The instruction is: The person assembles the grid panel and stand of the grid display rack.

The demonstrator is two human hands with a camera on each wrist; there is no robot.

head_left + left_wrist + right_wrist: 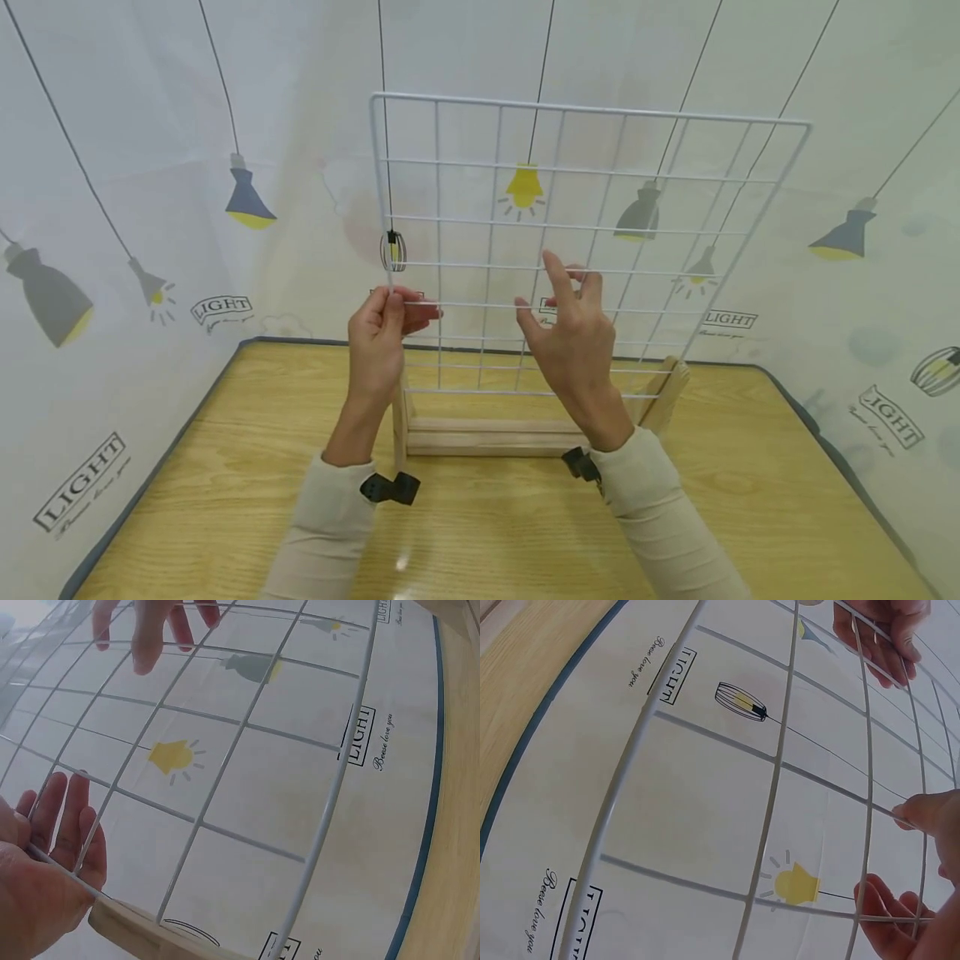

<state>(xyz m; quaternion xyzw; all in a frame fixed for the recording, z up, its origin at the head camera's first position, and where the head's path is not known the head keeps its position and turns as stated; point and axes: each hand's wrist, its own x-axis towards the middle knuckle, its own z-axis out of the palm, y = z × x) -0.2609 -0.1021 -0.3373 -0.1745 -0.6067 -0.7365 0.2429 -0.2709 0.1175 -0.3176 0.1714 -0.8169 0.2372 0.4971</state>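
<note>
A white wire grid panel [592, 108] stands tilted above a light wooden stand [495, 437], its lower part between the stand's two side pieces. My left hand [378, 342] grips the panel's left edge wire, thumb in front and fingers behind; the left wrist view shows those fingers [64, 817] past the wire. Over the middle-right of the panel is my right hand [577, 342], thumb and fingers spread apart and bent at the wires. In the right wrist view its thumb [922, 810] is right at one wire, and its fingertips [874, 900] overlap another.
The stand rests on a wood-grain table [480, 525]. Behind and on both sides rise pale wall sheets [300, 275] printed with hanging lamps and lettering. A dark border [187, 425] runs where sheet and table meet. Small black devices [390, 488] sit at both wrists.
</note>
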